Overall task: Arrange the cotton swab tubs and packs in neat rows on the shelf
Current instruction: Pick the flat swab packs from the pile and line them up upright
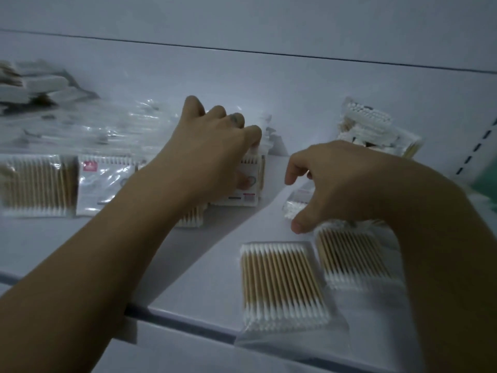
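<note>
White shelf (295, 84) under dim light, and the view was blurred. My left hand (215, 149) gripped the labelled pack (243, 199), with my fingers curled over its top edge and my thumb on its printed face. The pack was clear plastic holding wooden sticks with white tips, and it sat at the right end of a row of packs (35, 184). My right hand (341, 184) hung loosely curled, holding nothing, just right of that pack and above a small pack (291, 208). A front pack (285, 284) lay flat near my right thumb.
</note>
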### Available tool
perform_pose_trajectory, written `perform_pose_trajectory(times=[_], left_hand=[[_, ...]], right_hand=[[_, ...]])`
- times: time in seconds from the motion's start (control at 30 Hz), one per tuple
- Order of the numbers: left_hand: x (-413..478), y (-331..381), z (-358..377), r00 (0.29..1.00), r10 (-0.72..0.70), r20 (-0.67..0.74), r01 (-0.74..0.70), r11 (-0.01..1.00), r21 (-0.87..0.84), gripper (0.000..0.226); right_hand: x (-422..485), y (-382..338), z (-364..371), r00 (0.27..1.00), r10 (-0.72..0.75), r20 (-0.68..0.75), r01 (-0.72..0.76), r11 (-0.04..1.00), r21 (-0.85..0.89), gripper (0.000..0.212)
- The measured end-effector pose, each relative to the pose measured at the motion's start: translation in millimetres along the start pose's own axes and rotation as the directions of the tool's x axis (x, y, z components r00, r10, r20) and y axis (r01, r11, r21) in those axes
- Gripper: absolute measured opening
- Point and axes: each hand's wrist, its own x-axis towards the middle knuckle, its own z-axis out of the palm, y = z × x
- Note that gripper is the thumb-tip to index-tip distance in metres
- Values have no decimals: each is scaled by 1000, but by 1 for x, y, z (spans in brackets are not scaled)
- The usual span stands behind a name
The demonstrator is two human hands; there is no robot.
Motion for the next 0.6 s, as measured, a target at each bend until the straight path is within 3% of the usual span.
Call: perform_pose_trajectory(times=[0.17, 0.27, 0.4, 0.5, 0.6], left_hand=[[0, 1, 3, 1000, -1, -13, 2, 1000, 16, 46], [-2, 0, 4, 1000, 22, -13, -22, 999, -30, 52], [-4, -2, -4, 990, 10, -142, -32, 987, -158, 65], [-3, -3, -7, 977, 9, -212, -63, 966, -250, 61], [-4, -5, -8, 977, -8, -212, -68, 934, -350, 64]], right_hand=[[5, -2, 4, 999, -22, -24, 20, 997, -68, 43], [5, 0, 5, 978, -35, -207, 24, 998, -55, 21], [-1, 3, -6, 851, -12, -525, 114, 980, 162, 15], [2, 2, -8, 802, 16, -597, 198, 936, 291, 18], [6, 3, -5, 801, 61, -595, 274, 847, 456, 28]])
